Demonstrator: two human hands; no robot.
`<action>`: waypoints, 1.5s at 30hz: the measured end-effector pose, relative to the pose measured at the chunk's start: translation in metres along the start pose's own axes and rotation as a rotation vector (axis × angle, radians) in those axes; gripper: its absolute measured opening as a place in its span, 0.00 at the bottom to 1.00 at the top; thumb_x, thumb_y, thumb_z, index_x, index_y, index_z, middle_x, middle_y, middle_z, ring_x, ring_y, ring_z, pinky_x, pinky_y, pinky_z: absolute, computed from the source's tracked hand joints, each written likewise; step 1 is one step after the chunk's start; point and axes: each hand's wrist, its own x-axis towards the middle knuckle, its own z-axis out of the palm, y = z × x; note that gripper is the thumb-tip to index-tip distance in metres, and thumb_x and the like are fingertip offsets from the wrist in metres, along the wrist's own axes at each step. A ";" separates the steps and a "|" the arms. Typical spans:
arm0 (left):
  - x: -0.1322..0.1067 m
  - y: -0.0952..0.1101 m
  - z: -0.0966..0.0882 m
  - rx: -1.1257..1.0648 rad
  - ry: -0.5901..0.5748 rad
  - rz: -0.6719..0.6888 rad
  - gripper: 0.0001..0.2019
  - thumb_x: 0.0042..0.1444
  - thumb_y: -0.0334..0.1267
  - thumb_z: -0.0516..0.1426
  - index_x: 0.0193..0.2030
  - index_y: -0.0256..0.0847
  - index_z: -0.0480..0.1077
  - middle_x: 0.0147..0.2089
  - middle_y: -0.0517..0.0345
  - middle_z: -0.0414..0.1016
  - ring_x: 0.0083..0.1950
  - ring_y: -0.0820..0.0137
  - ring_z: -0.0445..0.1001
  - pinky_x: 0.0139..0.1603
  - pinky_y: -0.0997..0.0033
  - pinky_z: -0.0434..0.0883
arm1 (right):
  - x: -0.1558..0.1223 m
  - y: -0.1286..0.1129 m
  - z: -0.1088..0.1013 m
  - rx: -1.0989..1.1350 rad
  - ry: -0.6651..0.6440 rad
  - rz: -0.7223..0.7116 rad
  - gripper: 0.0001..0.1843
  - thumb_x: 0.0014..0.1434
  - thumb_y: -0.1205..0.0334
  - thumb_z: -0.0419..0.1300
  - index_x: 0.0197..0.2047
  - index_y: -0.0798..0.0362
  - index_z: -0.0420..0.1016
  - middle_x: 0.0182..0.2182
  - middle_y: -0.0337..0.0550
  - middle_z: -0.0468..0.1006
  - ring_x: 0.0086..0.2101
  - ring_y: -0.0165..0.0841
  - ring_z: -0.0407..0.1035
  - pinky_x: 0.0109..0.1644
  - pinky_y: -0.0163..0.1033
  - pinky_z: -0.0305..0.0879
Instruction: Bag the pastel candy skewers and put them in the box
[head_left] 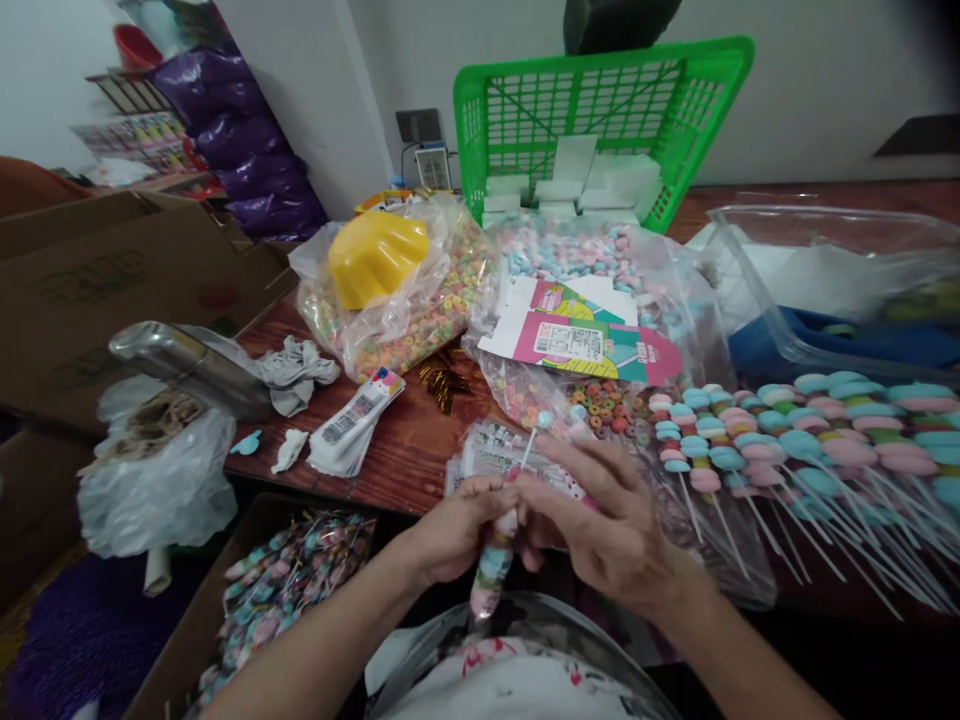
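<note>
In front of my body a wrapped candy skewer (491,570) hangs tilted, its pink, blue and green candies below and its white stick pointing up. My left hand (459,528) is closed round the neck of its clear wrapper, thumb and fingers pinched together. At the same neck, the index finger of my right hand (611,515) presses against the left thumb; the other right fingers reach outward, loosely bent. What lies between the fingertips is partly hidden. Behind the hands sits a stack of printed clear wrappers (491,452) at the table edge.
Unwrapped candy skewers (817,440) lie piled at right. A box (176,625) of wrapped skewers stands low at left. Bags of ring candy (409,340), printed cards (581,335), a label stack (356,425), a steel flask (187,365) and a green basket (469,130) occupy the table.
</note>
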 end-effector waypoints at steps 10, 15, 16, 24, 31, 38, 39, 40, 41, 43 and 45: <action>-0.019 0.014 -0.009 0.416 -0.237 -0.188 0.20 0.51 0.56 0.58 0.30 0.39 0.66 0.26 0.60 0.65 0.25 0.73 0.65 0.29 0.72 0.66 | 0.012 0.004 -0.004 -0.181 -0.586 -0.258 0.11 0.59 0.73 0.50 0.34 0.51 0.71 0.28 0.42 0.77 0.38 0.39 0.66 0.54 0.60 0.50; -0.028 0.018 -0.012 1.007 0.184 0.297 0.08 0.57 0.38 0.53 0.28 0.40 0.66 0.29 0.58 0.66 0.32 0.71 0.63 0.37 0.72 0.65 | 0.024 -0.002 0.017 -0.152 -0.663 0.065 0.08 0.52 0.75 0.56 0.30 0.52 0.71 0.30 0.43 0.77 0.36 0.39 0.66 0.49 0.55 0.53; -0.028 0.019 -0.014 0.968 0.190 0.266 0.09 0.56 0.37 0.51 0.27 0.40 0.65 0.27 0.59 0.65 0.29 0.73 0.63 0.34 0.73 0.64 | 0.028 -0.004 0.017 -0.168 -0.628 0.060 0.09 0.52 0.75 0.57 0.35 0.52 0.72 0.34 0.45 0.78 0.40 0.41 0.67 0.50 0.55 0.52; -0.032 0.024 -0.042 0.382 -0.005 -0.199 0.12 0.51 0.45 0.56 0.29 0.37 0.66 0.24 0.61 0.67 0.17 0.79 0.60 0.18 0.79 0.58 | 0.035 0.000 0.031 -0.037 -0.512 -0.280 0.11 0.59 0.75 0.50 0.33 0.53 0.72 0.25 0.38 0.75 0.34 0.35 0.65 0.54 0.55 0.47; -0.041 0.025 -0.051 0.987 0.255 0.385 0.16 0.60 0.37 0.51 0.22 0.37 0.69 0.22 0.60 0.64 0.26 0.75 0.63 0.31 0.77 0.61 | 0.061 0.019 0.064 0.080 -0.786 0.156 0.11 0.60 0.67 0.54 0.28 0.49 0.76 0.27 0.35 0.78 0.31 0.30 0.68 0.39 0.37 0.58; -0.052 0.022 -0.071 0.313 0.546 0.115 0.12 0.53 0.46 0.57 0.31 0.37 0.69 0.19 0.62 0.67 0.13 0.80 0.56 0.12 0.80 0.54 | 0.105 0.073 0.098 -0.284 -0.745 0.343 0.13 0.61 0.62 0.52 0.36 0.53 0.78 0.37 0.49 0.79 0.38 0.37 0.71 0.39 0.38 0.60; -0.053 0.021 -0.074 0.199 0.559 0.093 0.13 0.53 0.47 0.57 0.33 0.38 0.69 0.19 0.62 0.68 0.11 0.80 0.55 0.11 0.81 0.52 | 0.106 0.077 0.105 -0.329 -0.753 0.346 0.12 0.60 0.63 0.53 0.34 0.55 0.77 0.37 0.50 0.78 0.38 0.38 0.71 0.38 0.39 0.60; -0.053 0.021 -0.076 0.102 0.563 0.101 0.13 0.52 0.47 0.58 0.33 0.37 0.68 0.19 0.61 0.69 0.11 0.79 0.57 0.10 0.81 0.51 | 0.107 0.081 0.110 -0.362 -0.766 0.339 0.11 0.59 0.64 0.53 0.34 0.55 0.77 0.36 0.51 0.78 0.37 0.38 0.72 0.37 0.38 0.60; -0.054 0.021 -0.077 0.022 0.559 0.131 0.13 0.51 0.46 0.59 0.32 0.37 0.68 0.20 0.60 0.71 0.13 0.78 0.60 0.11 0.82 0.53 | 0.106 0.083 0.115 -0.386 -0.782 0.326 0.10 0.57 0.66 0.54 0.33 0.56 0.77 0.35 0.51 0.78 0.35 0.37 0.72 0.35 0.38 0.60; -0.053 0.022 -0.078 -0.088 0.538 0.193 0.12 0.48 0.43 0.62 0.28 0.35 0.68 0.23 0.58 0.72 0.17 0.77 0.67 0.15 0.81 0.59 | 0.105 0.085 0.122 -0.418 -0.804 0.284 0.09 0.55 0.70 0.54 0.34 0.57 0.76 0.34 0.51 0.77 0.33 0.36 0.71 0.34 0.38 0.59; -0.052 0.023 -0.078 -0.155 0.514 0.212 0.12 0.47 0.41 0.63 0.26 0.34 0.68 0.25 0.59 0.72 0.19 0.77 0.69 0.18 0.80 0.62 | 0.104 0.085 0.123 -0.429 -0.813 0.219 0.10 0.55 0.72 0.52 0.36 0.57 0.75 0.35 0.51 0.77 0.33 0.36 0.71 0.33 0.38 0.58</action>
